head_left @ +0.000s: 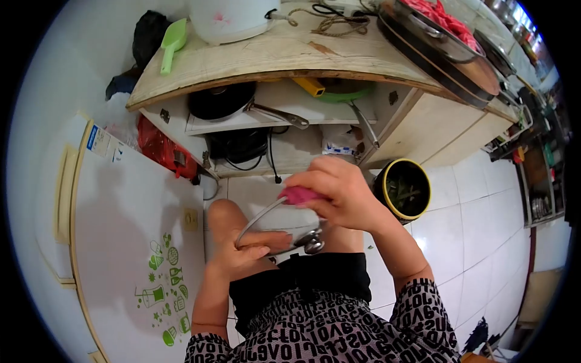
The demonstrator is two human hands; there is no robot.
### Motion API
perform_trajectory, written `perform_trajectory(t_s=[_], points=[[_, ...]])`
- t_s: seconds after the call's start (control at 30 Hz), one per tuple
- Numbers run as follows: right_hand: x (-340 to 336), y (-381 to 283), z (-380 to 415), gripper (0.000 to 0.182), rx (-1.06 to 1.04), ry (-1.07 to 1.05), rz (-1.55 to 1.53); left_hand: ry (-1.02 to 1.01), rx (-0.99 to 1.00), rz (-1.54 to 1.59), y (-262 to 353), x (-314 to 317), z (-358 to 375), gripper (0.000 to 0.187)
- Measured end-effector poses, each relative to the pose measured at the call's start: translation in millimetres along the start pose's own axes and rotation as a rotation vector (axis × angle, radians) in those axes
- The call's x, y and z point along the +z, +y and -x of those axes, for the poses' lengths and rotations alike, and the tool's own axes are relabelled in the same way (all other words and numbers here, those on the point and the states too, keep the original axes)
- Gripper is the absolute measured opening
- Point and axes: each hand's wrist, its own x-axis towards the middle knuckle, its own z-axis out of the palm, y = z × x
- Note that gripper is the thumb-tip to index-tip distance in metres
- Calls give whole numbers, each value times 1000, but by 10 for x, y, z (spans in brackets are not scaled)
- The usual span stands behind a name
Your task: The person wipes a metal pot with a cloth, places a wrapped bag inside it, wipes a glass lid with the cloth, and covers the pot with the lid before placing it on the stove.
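Note:
A glass pot lid point(261, 215) with a grey rim and a metal knob point(313, 243) is held tilted above my lap. My left hand point(257, 247) grips it at the left side, thumb on one face and fingers behind the glass. In my right hand point(339, 192) a bunched pink cloth point(301, 195) is pinched against the upper rim. The fingertips of that hand are partly hidden by the cloth.
Ahead stands an open wooden cabinet point(266, 65) holding a frying pan point(221, 101) and a green pan point(345, 94). A yellow-rimmed bin point(428, 187) is at the right on the tiled floor. A white fridge point(121, 230) flanks the left.

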Motion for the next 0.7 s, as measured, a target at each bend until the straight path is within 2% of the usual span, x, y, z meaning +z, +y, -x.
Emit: perform_trajectory(t_s=[0.03, 0.07, 0.13, 0.17, 0.23, 0.27, 0.33, 0.37, 0.4, 0.43, 0.47, 0.53, 0.6, 0.63, 0.7], points=[[14, -56, -69, 36, -113, -1, 87, 27, 21, -88, 62, 12, 7, 42], [45, -92, -130, 36, -102, 7, 90, 16, 11, -92, 134, 16, 17, 42], [126, -139, -247, 36, -308, 25, 142, 39, 146, -335, 279, -11, 4, 38], [207, -185, -271, 36, -302, 32, 145, 32, 141, -339, 319, -33, -7, 38], [357, -269, -266, 31, -439, -73, 200, 140, 188, -835, 385, -64, -20, 36], [368, -234, -257, 31, -435, -67, 201, 134, 184, -839, 433, -17, -26, 36], [397, -81, -260, 30, -402, -101, 109, 232, 23, -1143, 512, 141, -70, 29], [395, 33, -248, 33, -377, -101, 77, 229, 16, -1146, 404, 148, -102, 29], [392, 152, -201, 33, -374, -99, 73, 298, 65, -785, 207, 117, -143, 30], [383, 284, -134, 35, -246, -89, -15, 360, 112, -422, 76, 88, -167, 30], [386, 431, -40, 36, -115, -79, -105, 361, 107, -424, 22, 69, -160, 30], [434, 811, 278, 39, 338, -64, -436, 384, 82, -86, -65, 44, -126, 34], [614, 1078, 665, 39, 597, 176, -780, 415, 108, 16, -189, -38, -110, 35], [785, 1165, 841, 39, 595, 170, -791, 442, 139, 115, -243, -82, -102, 38], [1144, 1227, 1175, 41, 895, 591, -1007, 495, 167, 170, -347, -137, -140, 38]])
